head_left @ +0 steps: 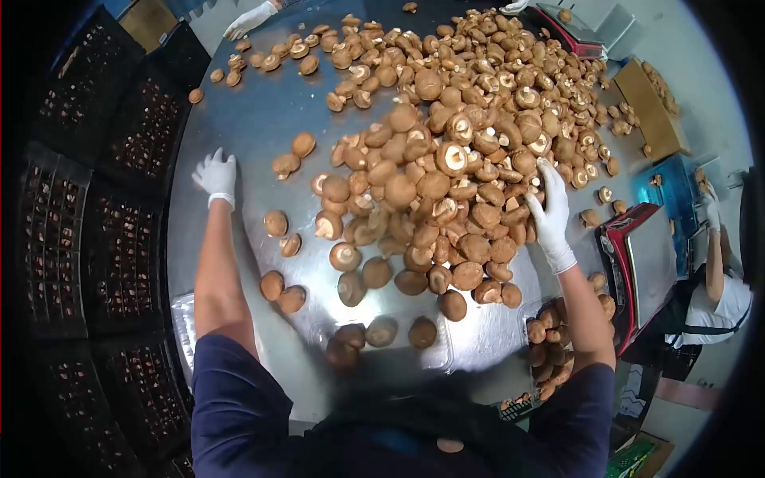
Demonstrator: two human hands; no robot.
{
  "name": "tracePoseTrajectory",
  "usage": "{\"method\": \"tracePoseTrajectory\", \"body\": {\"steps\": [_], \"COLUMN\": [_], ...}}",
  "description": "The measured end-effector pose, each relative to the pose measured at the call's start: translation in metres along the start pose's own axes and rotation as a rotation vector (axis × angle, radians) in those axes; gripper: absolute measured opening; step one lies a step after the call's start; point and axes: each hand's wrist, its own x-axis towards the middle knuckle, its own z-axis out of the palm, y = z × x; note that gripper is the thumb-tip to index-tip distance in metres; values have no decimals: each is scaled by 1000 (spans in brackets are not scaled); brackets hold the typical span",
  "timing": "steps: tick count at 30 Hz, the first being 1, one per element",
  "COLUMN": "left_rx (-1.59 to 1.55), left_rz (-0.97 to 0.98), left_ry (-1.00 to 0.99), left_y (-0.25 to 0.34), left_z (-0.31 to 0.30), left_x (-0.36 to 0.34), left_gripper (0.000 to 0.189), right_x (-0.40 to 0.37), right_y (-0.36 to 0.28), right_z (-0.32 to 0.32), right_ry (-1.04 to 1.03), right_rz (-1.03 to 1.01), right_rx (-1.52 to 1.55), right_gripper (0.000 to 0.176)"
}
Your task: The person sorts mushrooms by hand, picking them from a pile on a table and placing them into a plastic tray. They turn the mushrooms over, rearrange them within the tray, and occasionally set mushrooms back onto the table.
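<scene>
My left hand [215,174], in a white glove, lies on the metal table with its fingers spread, holding nothing. To its right are two loose shiitake mushrooms [285,166], apart from the hand. At the right side of a large shiitake pile [434,186], my gloved right hand [553,219] rests against the mushrooms. Its thumb and fingers are apart, and a mushroom [535,186] shows in the gap between them. Several brown caps press close to that palm; the undersides of the fingers are hidden. Some mushrooms in the pile show pale gills and cut stems.
Black crates [123,247] holding mushrooms stack up at the left. A red-framed scale [641,263] stands to the right, near a cardboard box [649,107]. More mushrooms [550,342] sit below my right forearm. Co-workers' gloved hands [252,19] appear at the far edge and right [711,209].
</scene>
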Motion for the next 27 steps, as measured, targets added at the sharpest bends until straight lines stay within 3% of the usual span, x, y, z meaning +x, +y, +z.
{"method": "tracePoseTrajectory", "body": {"steps": [2,4,6,8,10,11,12,14,17,21,23,25,27], "left_rx": [-216,-749,-873,-1219,-1121,-1050,-1061,-922,-870,-787,-802,-870,-960], "left_rz": [142,199,199,218,623,706,684,637,563,679,727,898,1068], "left_ry": [-89,-3,-197,-545,-241,-188,-269,-229,-332,-272,-265,-115,-44], "left_y": [6,34,79,111,112,103,94,68,26,-3,15,55,114], "left_z": [-12,-8,-24,-75,-97,-113,-124,-145,-161,-183,-201,-202,-197], "left_x": [-10,-36,-70,-122,-154,-167,-176,-191,-218,-269,-281,-280,-268], "left_gripper": [35,28,28,28,29,28,26,26,27,27,23,24,23], "right_x": [-1,-2,-2,7,23,36,49,72,90,107,99,87,70], "right_y": [1,0,2,-5,-4,-27,-41,-60,-70,-68,-65,-64,-55], "right_z": [1,1,0,-5,-7,-14,-15,-3,31,39,30,18,-1], "right_ry": [6,14,-3,54,29,153,121,16,-105,-196,-77,61,-12], "right_rz": [-16,-15,9,5,200,-36,-100,-270,-282,-161,-68,117,380], "right_rx": [-32,-31,-24,28,15,-95,-86,-51,-467,-519,-202,182,747], "right_gripper": [58,54,55,47,35,27,29,32,31,30,32,32,29]}}
